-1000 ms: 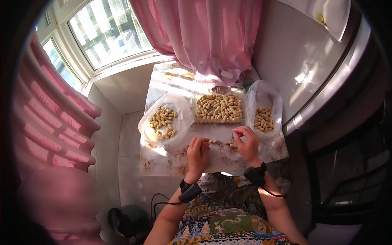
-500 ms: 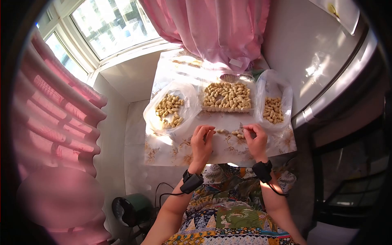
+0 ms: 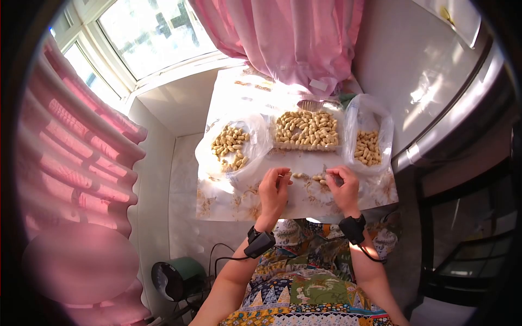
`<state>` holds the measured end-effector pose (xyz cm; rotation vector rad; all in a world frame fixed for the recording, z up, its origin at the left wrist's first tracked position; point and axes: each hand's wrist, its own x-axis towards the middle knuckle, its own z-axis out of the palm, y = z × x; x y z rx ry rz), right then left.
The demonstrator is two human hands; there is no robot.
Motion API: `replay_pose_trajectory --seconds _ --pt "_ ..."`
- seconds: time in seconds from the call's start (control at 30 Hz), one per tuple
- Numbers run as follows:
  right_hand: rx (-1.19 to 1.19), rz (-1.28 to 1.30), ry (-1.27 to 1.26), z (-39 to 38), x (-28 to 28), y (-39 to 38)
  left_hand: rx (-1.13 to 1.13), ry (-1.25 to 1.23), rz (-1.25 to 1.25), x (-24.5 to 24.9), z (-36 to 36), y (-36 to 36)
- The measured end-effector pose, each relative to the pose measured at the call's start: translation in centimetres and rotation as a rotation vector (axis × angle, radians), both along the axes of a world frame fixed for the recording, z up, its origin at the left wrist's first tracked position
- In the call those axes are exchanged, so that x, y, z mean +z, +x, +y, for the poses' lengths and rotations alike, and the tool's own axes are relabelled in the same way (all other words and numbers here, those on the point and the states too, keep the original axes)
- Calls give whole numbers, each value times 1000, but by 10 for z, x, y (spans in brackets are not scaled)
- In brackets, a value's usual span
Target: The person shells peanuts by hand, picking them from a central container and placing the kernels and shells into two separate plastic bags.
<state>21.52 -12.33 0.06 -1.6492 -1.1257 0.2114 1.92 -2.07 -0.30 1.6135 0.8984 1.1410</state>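
My left hand (image 3: 274, 191) rests over the front of the table, thumb and fingers curled together near a small peanut (image 3: 297, 175). Whatever those fingertips hold is too small to make out. To its right, my right hand (image 3: 344, 190) is also curled, its thumb and fingertips beside a few loose peanuts (image 3: 318, 178) on the tablecloth. Its grip is partly hidden too. Behind the hands stands a clear plastic box (image 3: 307, 146) full of unshelled peanuts. A white plastic bag (image 3: 258, 142) with peanuts lies open at the left, and another plastic bag (image 3: 385, 138) with peanuts at the right.
A flowered cloth covers the small table (image 3: 217, 204). Pink curtains (image 3: 283, 41) hang behind it and at the far left, by a window (image 3: 157, 35). A grey-white panel (image 3: 413, 81) borders the right side. A dark green round object (image 3: 185, 277) stands low at the left.
The view has shifted slightly, so the table and its contents appear a little further right. Both hands keep nearly the same curled pose and place over the table.
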Motion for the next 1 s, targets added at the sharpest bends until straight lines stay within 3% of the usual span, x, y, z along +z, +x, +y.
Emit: replay_pose_trajectory --seconds 0.27,0.4,0.47,0.57,1.0 --pt "86 -136 -18 -1 7 0 44 220 151 6 -5 -1" --pt "97 -222 -12 0 7 -1 3 128 195 11 -9 1" --pt "107 -221 -41 0 9 -1 63 390 311 15 -8 4" --pt "112 -250 -38 1 7 -1 33 460 400 14 -5 8" --pt "229 -409 4 -1 25 -7 -118 485 271 8 -3 4"
